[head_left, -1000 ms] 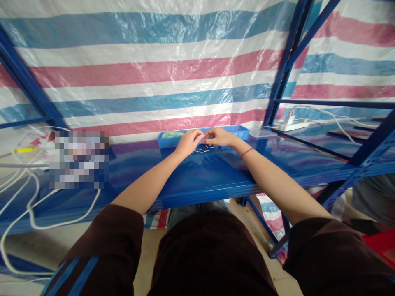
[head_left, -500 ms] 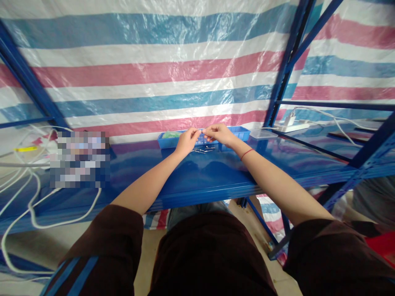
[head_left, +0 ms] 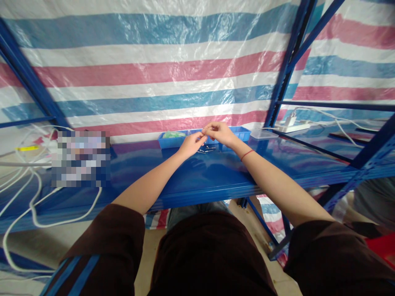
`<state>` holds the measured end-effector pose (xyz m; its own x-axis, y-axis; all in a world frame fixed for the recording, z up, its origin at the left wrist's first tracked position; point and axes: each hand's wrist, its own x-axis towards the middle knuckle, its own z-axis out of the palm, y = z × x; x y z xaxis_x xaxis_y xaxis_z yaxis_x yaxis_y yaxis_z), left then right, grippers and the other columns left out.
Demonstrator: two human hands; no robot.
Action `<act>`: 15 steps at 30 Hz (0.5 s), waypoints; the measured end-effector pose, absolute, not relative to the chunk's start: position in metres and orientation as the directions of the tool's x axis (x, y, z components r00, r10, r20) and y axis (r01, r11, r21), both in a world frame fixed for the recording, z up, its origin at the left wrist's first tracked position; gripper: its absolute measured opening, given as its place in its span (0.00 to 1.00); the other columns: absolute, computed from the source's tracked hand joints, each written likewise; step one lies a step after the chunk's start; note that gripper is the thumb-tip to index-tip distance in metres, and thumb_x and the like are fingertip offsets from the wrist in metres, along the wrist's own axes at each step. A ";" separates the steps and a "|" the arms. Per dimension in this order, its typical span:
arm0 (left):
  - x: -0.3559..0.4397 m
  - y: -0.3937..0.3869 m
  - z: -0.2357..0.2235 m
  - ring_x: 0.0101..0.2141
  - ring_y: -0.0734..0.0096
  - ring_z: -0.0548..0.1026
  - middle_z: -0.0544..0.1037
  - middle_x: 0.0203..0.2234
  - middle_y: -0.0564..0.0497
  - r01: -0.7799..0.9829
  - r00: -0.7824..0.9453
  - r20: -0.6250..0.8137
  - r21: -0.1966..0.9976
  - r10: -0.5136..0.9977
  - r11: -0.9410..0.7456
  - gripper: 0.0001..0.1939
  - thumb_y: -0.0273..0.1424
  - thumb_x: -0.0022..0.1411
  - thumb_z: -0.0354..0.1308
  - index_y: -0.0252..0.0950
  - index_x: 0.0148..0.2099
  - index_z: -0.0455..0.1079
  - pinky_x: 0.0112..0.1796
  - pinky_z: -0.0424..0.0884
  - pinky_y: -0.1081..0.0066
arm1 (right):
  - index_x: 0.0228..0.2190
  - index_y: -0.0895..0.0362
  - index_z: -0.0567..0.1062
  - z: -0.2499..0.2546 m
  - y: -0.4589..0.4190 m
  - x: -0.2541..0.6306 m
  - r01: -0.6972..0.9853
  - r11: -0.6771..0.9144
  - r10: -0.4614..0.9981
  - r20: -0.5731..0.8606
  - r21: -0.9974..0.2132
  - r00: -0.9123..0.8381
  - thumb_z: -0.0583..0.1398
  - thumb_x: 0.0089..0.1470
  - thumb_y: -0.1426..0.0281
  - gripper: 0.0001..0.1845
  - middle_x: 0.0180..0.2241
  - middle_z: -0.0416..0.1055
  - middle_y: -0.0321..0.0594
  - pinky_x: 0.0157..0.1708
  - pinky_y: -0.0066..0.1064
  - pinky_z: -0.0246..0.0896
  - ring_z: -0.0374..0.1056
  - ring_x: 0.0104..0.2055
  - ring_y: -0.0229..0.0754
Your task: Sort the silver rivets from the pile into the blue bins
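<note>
My left hand [head_left: 191,144] and my right hand [head_left: 219,133] meet at the far side of the blue metal shelf [head_left: 191,176], fingertips pinched together on a small item too tiny to name. Both hands are closed. Just below them a few small metal pieces [head_left: 206,150] lie on the shelf. Behind the hands stands a shallow blue tray [head_left: 242,132] with something green [head_left: 173,134] at its left end. A red string circles my right wrist.
A clear plastic lid or box [head_left: 263,133] sits right of the tray. White cables [head_left: 33,197] loop over the shelf's left part, beside a blurred patch. A white power strip [head_left: 293,125] with cords lies on the right shelf. Blue uprights and a striped tarp stand behind.
Both hands lifted slightly off the shelf and shifted a little right, staying pinched together; the small metal pieces below them are now uncovered.
</note>
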<state>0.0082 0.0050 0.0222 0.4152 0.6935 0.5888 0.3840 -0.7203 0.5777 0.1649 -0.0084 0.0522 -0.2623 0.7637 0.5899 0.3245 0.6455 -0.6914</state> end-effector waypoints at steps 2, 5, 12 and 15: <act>0.006 0.008 0.023 0.28 0.73 0.74 0.76 0.28 0.51 0.386 0.372 0.611 0.583 0.699 -0.715 0.10 0.36 0.59 0.51 0.34 0.34 0.68 0.34 0.67 0.73 | 0.27 0.61 0.73 0.054 -0.011 0.164 0.311 0.660 0.751 0.605 -0.683 -0.264 0.60 0.45 0.65 0.11 0.20 0.66 0.34 0.22 0.24 0.57 0.58 0.21 0.31; 0.001 0.008 0.024 0.29 0.72 0.73 0.75 0.27 0.51 0.442 0.316 0.657 0.536 0.684 -0.719 0.10 0.37 0.58 0.54 0.35 0.32 0.68 0.34 0.66 0.73 | 0.28 0.60 0.74 0.054 -0.011 0.164 0.306 0.663 0.749 0.616 -0.683 -0.247 0.59 0.45 0.63 0.12 0.23 0.69 0.36 0.25 0.26 0.58 0.60 0.23 0.32; -0.005 0.005 0.026 0.32 0.69 0.73 0.76 0.30 0.50 0.582 0.302 0.748 0.346 0.591 -0.736 0.09 0.37 0.59 0.53 0.37 0.34 0.69 0.36 0.65 0.72 | 0.26 0.62 0.74 0.050 0.000 0.174 0.466 0.685 0.709 0.658 -0.560 -0.253 0.57 0.46 0.66 0.12 0.25 0.70 0.39 0.28 0.27 0.57 0.61 0.25 0.34; -0.005 0.007 0.025 0.33 0.69 0.73 0.76 0.32 0.50 0.619 0.297 0.751 0.319 0.590 -0.717 0.12 0.39 0.60 0.51 0.37 0.36 0.69 0.37 0.66 0.71 | 0.25 0.62 0.74 0.050 0.008 0.181 0.526 0.666 0.724 0.627 -0.529 -0.286 0.56 0.46 0.67 0.12 0.24 0.70 0.38 0.30 0.28 0.57 0.62 0.26 0.35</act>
